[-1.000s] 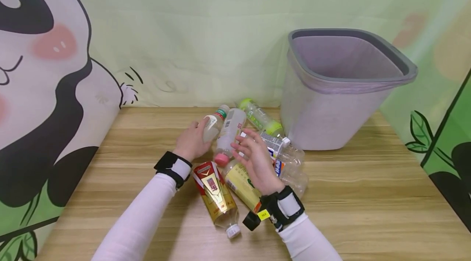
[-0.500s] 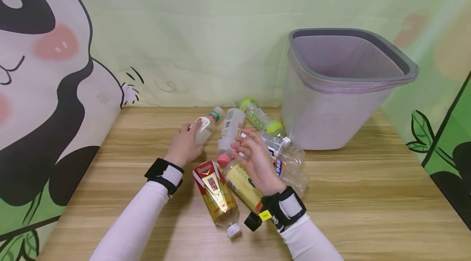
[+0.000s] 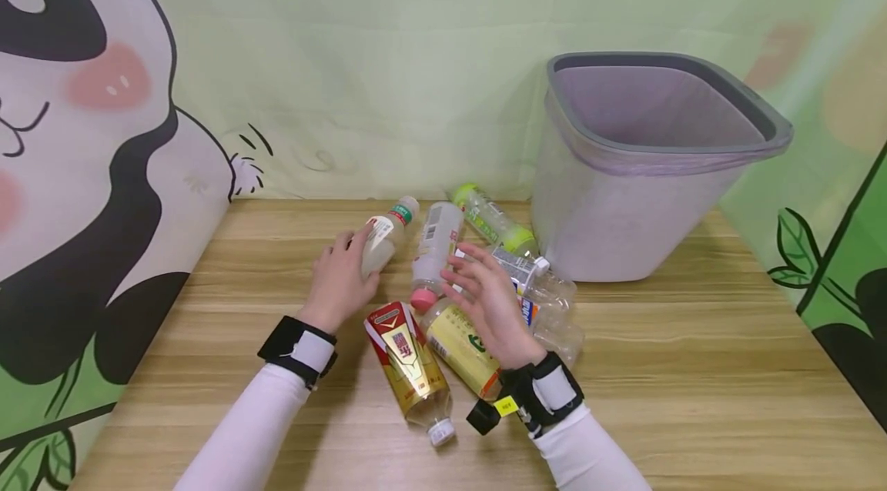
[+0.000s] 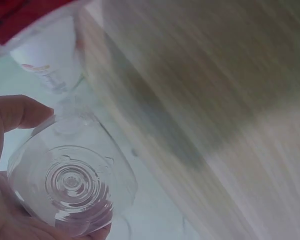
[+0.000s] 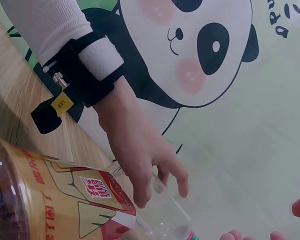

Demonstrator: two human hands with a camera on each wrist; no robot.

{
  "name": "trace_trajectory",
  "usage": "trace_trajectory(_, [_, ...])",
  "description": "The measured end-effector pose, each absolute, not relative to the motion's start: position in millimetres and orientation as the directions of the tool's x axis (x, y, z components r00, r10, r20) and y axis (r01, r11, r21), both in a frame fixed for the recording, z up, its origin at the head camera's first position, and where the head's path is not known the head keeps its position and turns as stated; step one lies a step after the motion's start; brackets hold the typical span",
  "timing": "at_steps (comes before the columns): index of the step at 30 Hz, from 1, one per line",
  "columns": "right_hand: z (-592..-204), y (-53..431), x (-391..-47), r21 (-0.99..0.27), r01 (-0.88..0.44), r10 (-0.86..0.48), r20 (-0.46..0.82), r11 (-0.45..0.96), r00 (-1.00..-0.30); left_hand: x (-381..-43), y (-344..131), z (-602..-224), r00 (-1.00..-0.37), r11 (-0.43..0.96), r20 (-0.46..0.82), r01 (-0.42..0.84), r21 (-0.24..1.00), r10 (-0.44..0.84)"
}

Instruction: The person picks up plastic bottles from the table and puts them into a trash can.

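Note:
My left hand [image 3: 338,275] grips a clear plastic bottle [image 3: 381,245] with a white label and a green-and-red neck band, its cap pointing away from me. In the left wrist view, the thumb and fingers wrap the clear bottle [image 4: 75,170], whose round base faces the camera. My right hand [image 3: 490,302] hovers with spread, relaxed fingers over the bottle pile, holding nothing. Below it are a pink-capped bottle [image 3: 435,248] and a yellow-labelled bottle [image 3: 459,341]. A red-and-gold bottle [image 3: 410,368] lies between my forearms, its white cap toward me.
A grey-rimmed waste bin [image 3: 610,214] with a lilac liner stands at the back right. Against its left side lies a bottle with lime-green ends [image 3: 492,220]. Several clear bottles [image 3: 554,295] lie right of my right hand. A printed cloth [image 3: 388,91] backs the wooden table [image 3: 693,375].
My left hand has shifted left and slightly back with the clear bottle, widening the gap to the pink-capped bottle. The right hand has barely moved.

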State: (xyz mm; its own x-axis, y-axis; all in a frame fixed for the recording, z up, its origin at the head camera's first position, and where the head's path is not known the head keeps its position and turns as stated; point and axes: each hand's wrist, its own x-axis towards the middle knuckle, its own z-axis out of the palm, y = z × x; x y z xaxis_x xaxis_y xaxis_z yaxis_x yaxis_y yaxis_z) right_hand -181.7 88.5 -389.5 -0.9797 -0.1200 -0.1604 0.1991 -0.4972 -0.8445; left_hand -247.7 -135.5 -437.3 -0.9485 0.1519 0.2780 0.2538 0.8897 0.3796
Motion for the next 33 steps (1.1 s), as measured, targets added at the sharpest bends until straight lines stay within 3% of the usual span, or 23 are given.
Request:
trace_trajectory(9, [-383,95,-182,-0.892,0.127,-0.108,-0.089,-0.434,-0.990,-229,-124,-418,-0.940,0.711,0.317,0.309,0.631,0.126])
trace_trajectory(19, [-375,103,-185,-0.968,-0.010,-0.078,0.031,-0.251,-0.996,-205,-97,-395,-0.943,0.391,0.299,0.333,0.858,0.147])
trace_trajectory(27, [-378,104,-185,-0.990,-0.098,-0.095,0.107,-0.099,-0.990,-191,-74,-395,-0.950,0.108,0.233,0.259,0.960,0.206])
trace_trajectory(33, [-380,105,-185,-0.992,-0.118,-0.088,0.122,-0.053,-0.989,-183,-63,-392,-0.955,0.060,0.188,0.207,0.977,0.229])
